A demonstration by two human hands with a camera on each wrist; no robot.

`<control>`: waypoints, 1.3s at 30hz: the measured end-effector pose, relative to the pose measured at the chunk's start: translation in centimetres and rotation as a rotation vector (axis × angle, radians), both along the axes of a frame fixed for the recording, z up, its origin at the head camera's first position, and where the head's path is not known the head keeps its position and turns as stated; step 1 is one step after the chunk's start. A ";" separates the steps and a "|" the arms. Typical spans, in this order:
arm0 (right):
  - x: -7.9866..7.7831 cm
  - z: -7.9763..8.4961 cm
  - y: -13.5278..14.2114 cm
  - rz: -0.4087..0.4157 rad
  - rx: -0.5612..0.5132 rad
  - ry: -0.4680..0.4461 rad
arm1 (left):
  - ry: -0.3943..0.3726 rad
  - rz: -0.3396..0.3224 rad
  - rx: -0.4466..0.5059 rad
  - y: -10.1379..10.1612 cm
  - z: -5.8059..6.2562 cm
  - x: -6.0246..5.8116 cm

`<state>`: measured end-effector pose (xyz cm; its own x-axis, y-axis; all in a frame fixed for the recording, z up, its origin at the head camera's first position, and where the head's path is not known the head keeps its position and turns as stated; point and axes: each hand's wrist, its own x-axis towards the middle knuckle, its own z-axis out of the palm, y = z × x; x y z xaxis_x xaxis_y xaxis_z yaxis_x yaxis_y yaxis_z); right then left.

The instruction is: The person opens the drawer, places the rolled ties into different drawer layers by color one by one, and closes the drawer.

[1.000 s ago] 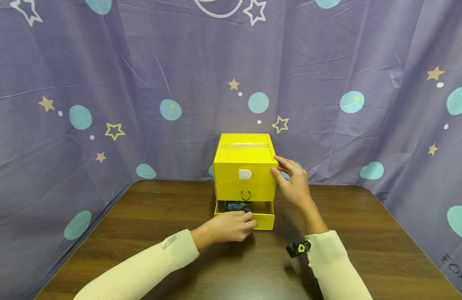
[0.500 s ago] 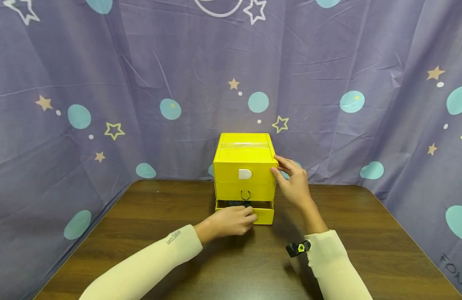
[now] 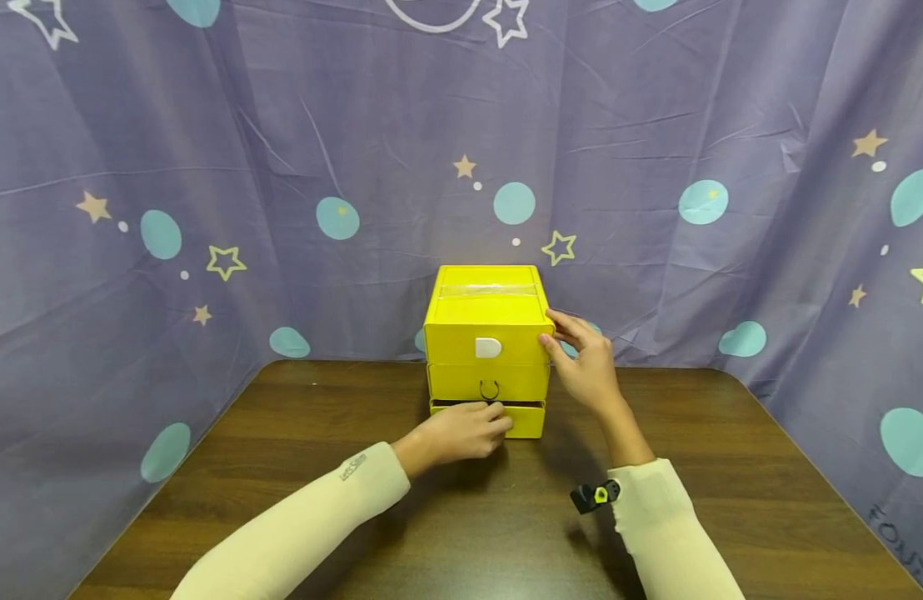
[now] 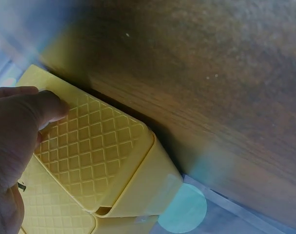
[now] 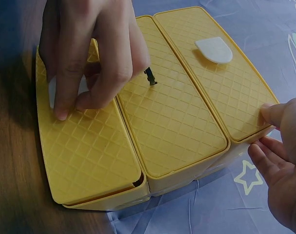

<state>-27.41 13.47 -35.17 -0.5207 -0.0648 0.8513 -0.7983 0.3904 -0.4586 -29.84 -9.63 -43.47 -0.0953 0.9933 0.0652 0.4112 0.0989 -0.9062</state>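
A yellow drawer unit (image 3: 491, 304) with three stacked drawers stands at the back of the table. Its bottom drawer (image 3: 525, 422) sticks out slightly, leaving a thin dark gap above its front. My left hand (image 3: 465, 432) holds that drawer at its white handle (image 5: 52, 92), which is mostly covered by the fingers in the right wrist view. With the thumb on the front and the fingers along the side, my right hand (image 3: 589, 371) grips the unit's upper right corner. The top drawer carries a white tab handle (image 3: 487, 347); the middle one has a dark ring handle (image 3: 490, 390).
The brown wooden table (image 3: 694, 517) spreads out in front of and beside the unit. A purple curtain (image 3: 401, 125) with stars and dots hangs close behind it. Clear tape (image 3: 487, 290) runs across the unit's top. A black device (image 3: 596, 497) sits at the right sleeve.
The bottom drawer has slid inward under my left hand, from well out to nearly flush, and the dark patterned item inside is now hidden. My right hand has stayed at the corner.
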 end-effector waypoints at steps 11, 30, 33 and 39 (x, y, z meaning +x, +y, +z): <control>-2.8 -2.1 0.7 0.010 -0.021 -0.002 | -0.017 0.033 0.017 -0.1 0.1 -0.7; -2.7 -1.9 1.0 -0.001 -0.006 -0.040 | -0.050 0.063 0.037 0.4 0.1 -0.4; -2.6 -1.9 1.1 -0.032 0.010 -0.042 | -0.104 0.098 0.048 0.7 0.3 0.0; -2.0 -1.9 1.6 -0.107 0.045 -0.064 | -0.322 0.168 0.123 1.1 0.7 1.4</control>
